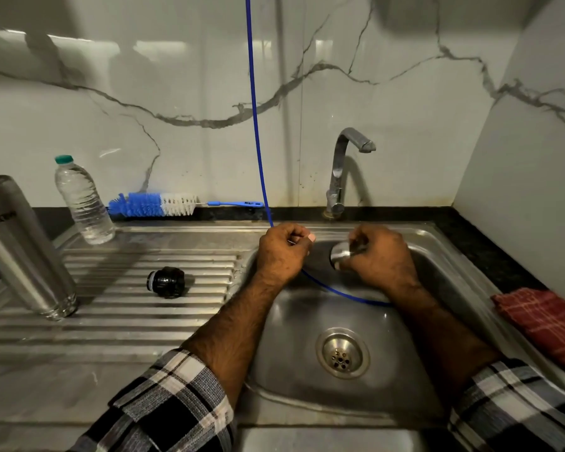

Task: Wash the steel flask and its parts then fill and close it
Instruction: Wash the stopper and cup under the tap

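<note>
The steel flask (20, 246) stands upside down at the left of the ribbed draining board. Its black stopper (166, 282) lies on its side on the board. My right hand (380, 256) holds the small steel cap (340, 252) over the sink basin (405, 370), below the tap. My left hand (282, 252) is closed around the end of a thin blue hose (256, 125) that hangs down from above and loops behind my right forearm. No water shows at the hose end or the tap.
A steel tap (343, 171) rises behind the basin. A blue and white bottle brush (154, 204) lies along the back ledge beside a clear plastic water bottle (83, 202). A red checked cloth (548, 318) rests on the right rim. The drain (342, 353) sits mid-basin.
</note>
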The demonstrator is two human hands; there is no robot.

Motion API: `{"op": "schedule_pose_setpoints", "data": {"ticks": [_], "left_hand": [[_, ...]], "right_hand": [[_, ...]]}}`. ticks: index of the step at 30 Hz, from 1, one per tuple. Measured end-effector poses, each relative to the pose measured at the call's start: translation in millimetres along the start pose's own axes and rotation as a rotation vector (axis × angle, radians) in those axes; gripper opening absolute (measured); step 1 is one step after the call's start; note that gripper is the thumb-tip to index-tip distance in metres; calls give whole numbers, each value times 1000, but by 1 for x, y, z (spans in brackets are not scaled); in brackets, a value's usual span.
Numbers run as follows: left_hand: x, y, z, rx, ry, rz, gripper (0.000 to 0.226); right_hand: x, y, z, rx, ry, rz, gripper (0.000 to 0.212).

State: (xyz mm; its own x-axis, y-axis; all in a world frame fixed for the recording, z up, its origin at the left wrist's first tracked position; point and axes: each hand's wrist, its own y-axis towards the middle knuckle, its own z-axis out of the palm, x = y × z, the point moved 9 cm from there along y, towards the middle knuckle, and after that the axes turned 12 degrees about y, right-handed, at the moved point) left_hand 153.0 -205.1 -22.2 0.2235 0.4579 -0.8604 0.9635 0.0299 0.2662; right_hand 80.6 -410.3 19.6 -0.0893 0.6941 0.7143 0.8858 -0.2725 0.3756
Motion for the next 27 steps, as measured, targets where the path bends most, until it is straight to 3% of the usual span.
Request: {"op": "schedule_pose_setpoints", "data": {"ticks": [4,7,9,13,18,23,27], "left_hand": [[-8,-2,-5,-6,21,60,9],[-41,-9,-33,-129,58,234,9],[-44,-15,-45,-204,103,279,9],[7,-20,-35,-71,186,-34,15],[-33,-22,-79,-118,151,116,16],[-15,-11,-157,-188,111,117,14],[20,-4,-231,-294,158,62,20]], "right_hand": [[19,-2,-17,-115,66,-80,54],[53,-17,-46,-309,156,-273,56],[55,-25,-48,-346,174,-331,53],[14,-13,1,47,-6,-6,42],[49,-6,-9,-65,443,51,46],[76,-6,65,208,824,207,34],[131,-9,118,298,967,225,43]]}}
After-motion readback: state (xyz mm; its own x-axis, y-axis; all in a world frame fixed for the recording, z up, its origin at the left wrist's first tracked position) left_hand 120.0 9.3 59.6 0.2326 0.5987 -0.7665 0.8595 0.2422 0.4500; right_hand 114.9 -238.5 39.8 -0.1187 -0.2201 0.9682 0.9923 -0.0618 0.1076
